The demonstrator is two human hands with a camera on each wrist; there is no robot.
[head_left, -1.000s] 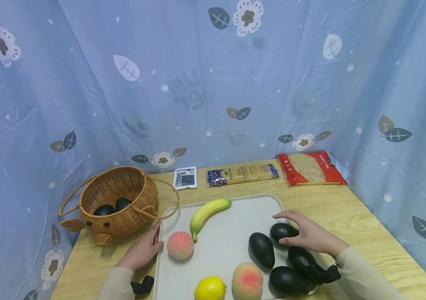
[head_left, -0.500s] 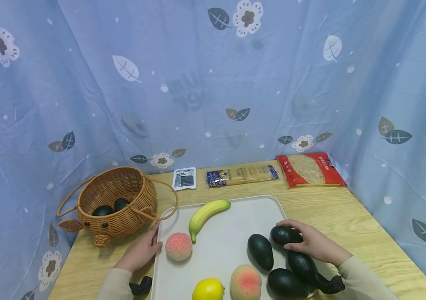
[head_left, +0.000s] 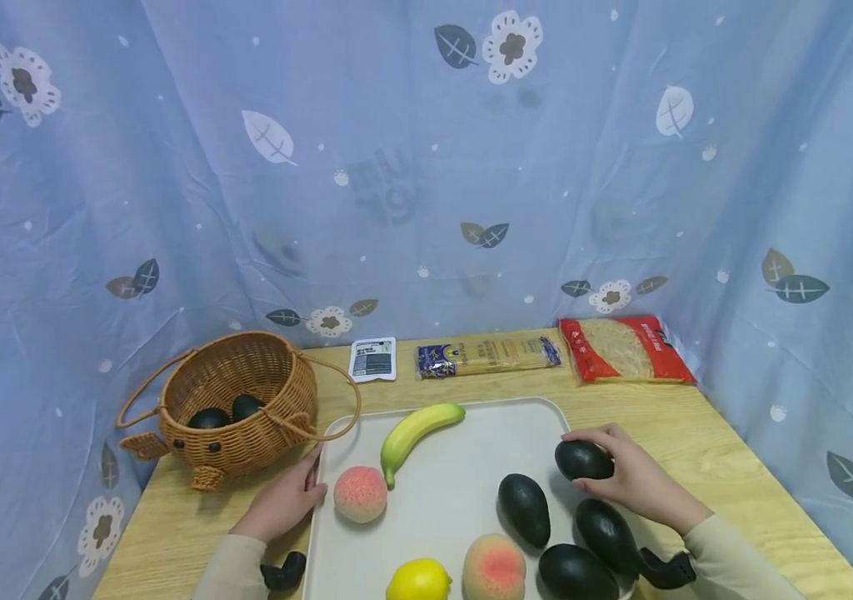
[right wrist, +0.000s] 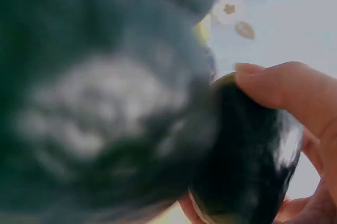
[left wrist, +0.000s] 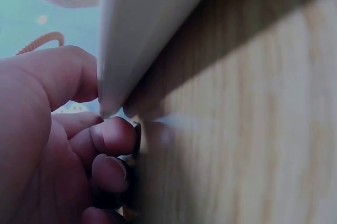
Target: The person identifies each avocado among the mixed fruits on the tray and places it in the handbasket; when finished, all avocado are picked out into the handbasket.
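A white tray (head_left: 456, 467) holds several dark green avocados (head_left: 524, 510), a banana (head_left: 415, 433), two peaches (head_left: 361, 493) and a lemon (head_left: 419, 579). My right hand (head_left: 640, 479) grips one avocado (head_left: 584, 460) between thumb and fingers at the tray's right side. The right wrist view has that avocado (right wrist: 247, 155) in my hand (right wrist: 295, 92), beside a large blurred dark green shape (right wrist: 105, 103). At the tray's left edge, my left hand (head_left: 284, 500) holds the rim; thumb and curled fingers lie on either side of it in the left wrist view.
Left of the tray, a wicker basket (head_left: 246, 450) with a looped handle contains two dark avocados (head_left: 209, 418). Along the back lie a small white packet (head_left: 372, 358), a noodle pack (head_left: 490, 356) and a red bag (head_left: 627, 348). A blue curtain (head_left: 396, 167) surrounds the table.
My right hand has closed round the avocado and raised it slightly, moving it away from the neighbouring ones. My left hand has stayed at the tray's edge. The head view has shifted a little.
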